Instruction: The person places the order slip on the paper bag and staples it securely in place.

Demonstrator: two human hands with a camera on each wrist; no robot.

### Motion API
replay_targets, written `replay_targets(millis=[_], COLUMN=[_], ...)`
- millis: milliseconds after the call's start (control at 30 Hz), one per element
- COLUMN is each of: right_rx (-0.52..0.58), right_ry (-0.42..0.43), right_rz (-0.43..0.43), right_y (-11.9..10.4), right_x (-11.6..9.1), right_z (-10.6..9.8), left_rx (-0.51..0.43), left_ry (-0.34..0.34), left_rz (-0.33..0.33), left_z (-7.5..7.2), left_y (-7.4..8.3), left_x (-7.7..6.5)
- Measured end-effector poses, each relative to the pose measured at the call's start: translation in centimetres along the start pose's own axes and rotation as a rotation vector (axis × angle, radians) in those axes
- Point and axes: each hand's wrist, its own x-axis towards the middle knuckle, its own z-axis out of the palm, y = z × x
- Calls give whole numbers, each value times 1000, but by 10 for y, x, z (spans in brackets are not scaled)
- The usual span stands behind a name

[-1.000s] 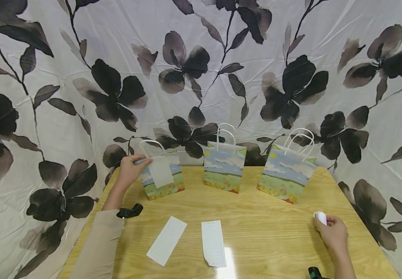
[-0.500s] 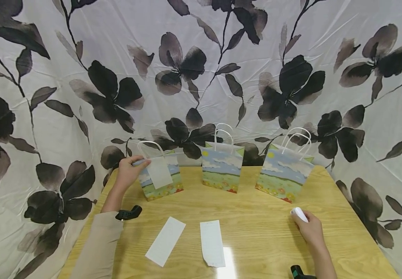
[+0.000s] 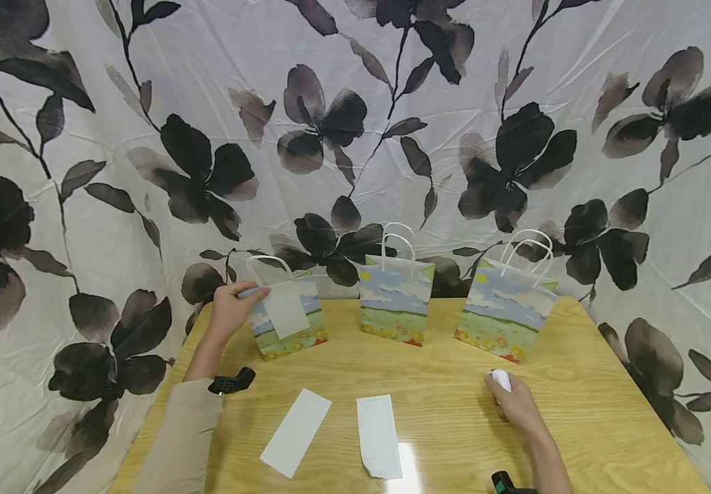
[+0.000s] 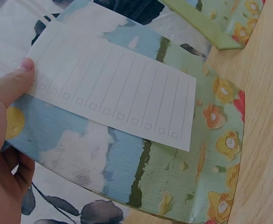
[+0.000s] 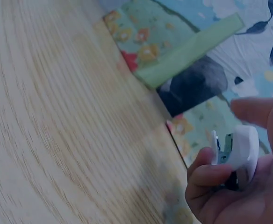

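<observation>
At the left of the head view, my left hand [image 3: 232,310] pinches a white lined paper slip [image 3: 287,314] against the top edge of the left paper gift bag [image 3: 315,329]. In the left wrist view the thumb lies on the slip [image 4: 113,88], which has a row of small check boxes; the other fingers go behind the bag [image 4: 113,154]. A small white mini stapler [image 5: 246,149] sits in my right hand [image 3: 518,406], fingers curled round it, its jaws apart. That hand is above the table at the right, in front of the right bag.
The middle gift bag [image 3: 395,305] and the right gift bag [image 3: 506,312] stand upright at the back of the wooden table [image 3: 441,425]. Two more paper slips lie in front, one tilted slip [image 3: 296,432] and one curled-corner slip [image 3: 380,439]. A floral curtain [image 3: 355,137] hangs behind.
My right hand has moved left across the table with the mini stapler. The left hand keeps its hold on the slip and bag, almost unmoved.
</observation>
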Motion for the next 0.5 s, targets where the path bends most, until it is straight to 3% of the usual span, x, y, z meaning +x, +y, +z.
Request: replay_targets(millis=[200, 500], right_rx=[49, 41], right_ry=[-78, -61], right_rz=[-16, -102], right_y=[-9, -21], right_x=[3, 9], right_z=[15, 39], left_rx=[-8, 5], left_ry=[-1, 7], left_rz=[39, 31], left_z=[0, -1], left_y=[2, 3], left_x=[2, 0])
